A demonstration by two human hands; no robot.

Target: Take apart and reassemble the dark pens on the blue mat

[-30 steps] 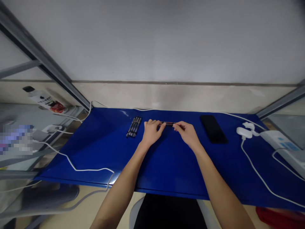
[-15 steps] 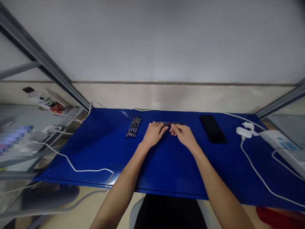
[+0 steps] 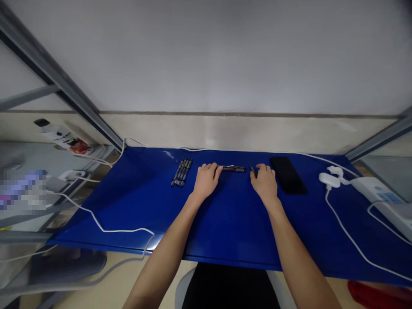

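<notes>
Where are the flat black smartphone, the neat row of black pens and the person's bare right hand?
Flat black smartphone (image 3: pixel 287 175): head view, point on the middle of its upward face.
Neat row of black pens (image 3: pixel 181 172): head view, point on the middle of the row.
Person's bare right hand (image 3: pixel 264 182): head view, point on the back of the hand.

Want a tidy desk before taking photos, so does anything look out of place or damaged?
One thing stands out: a pen lies alone, apart from the neat row of pens. It looks taken apart, with a small dark piece by the right hand. It's too small to tell whether anything is broken.
</notes>
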